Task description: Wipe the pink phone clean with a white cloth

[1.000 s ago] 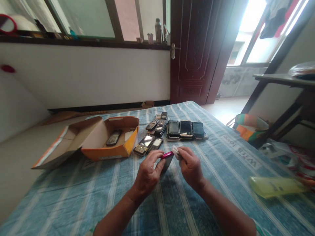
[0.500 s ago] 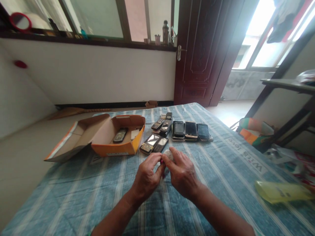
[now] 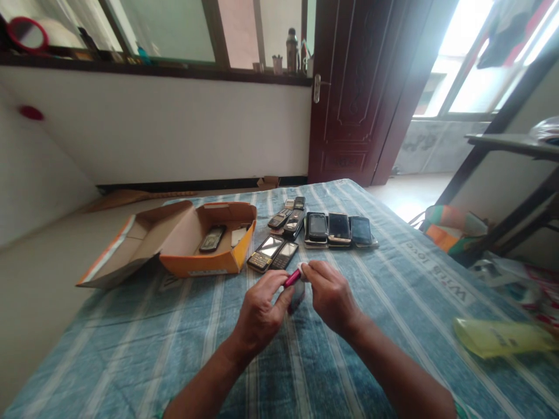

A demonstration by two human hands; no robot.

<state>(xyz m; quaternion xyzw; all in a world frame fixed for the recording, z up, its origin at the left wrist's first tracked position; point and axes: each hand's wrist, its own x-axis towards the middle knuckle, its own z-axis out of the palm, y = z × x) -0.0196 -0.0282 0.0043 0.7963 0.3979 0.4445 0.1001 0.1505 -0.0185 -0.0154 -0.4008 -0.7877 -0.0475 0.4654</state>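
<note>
A: Head view, what's in hand?
B: Two bare hands. Left hand: fingers pinched around one slim magenta-edged phone, tilted, edge up, over the cloth's near middle. Right hand: fingertips closed on one small white wad, pressed to the phone's far right end.
A: What's it over?
B: One blue-and-white striped cloth.
A: Phone count ahead of the hands?
B: Right group: one row of three dark touchscreen phones, side by side, more flat pieces under them. Can't count those.
A: Left group?
B: Six that I can make out. Two black keypad phones with pale screens nearest, two dark bar-shaped phones behind, two small phones at the far end, partly covered.
A: Box?
B: One orange cardboard box, lid folded open to the left. Inside: one dark phone lying flat, one flat white piece near the right wall.
A: Anything else on the cloth?
B: One translucent yellow packet, far right, well apart from the hands.
</note>
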